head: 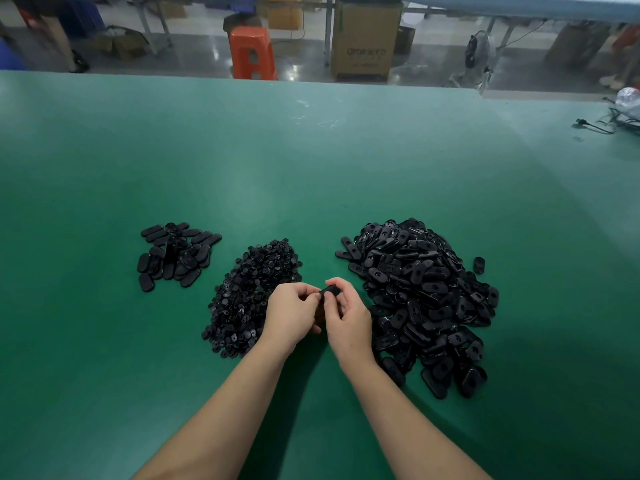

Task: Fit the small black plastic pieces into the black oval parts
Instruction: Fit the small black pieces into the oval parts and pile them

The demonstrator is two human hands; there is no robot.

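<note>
Oval part [330, 290] between both hands [320, 311]

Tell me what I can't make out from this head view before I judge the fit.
- Black oval part: mostly hidden by left hand and right hand; only its top edge shows.
- Small piece in it: hidden by the fingers, cannot tell if seated.
- Left pile of oval parts: too small to tell if fitted.
</note>
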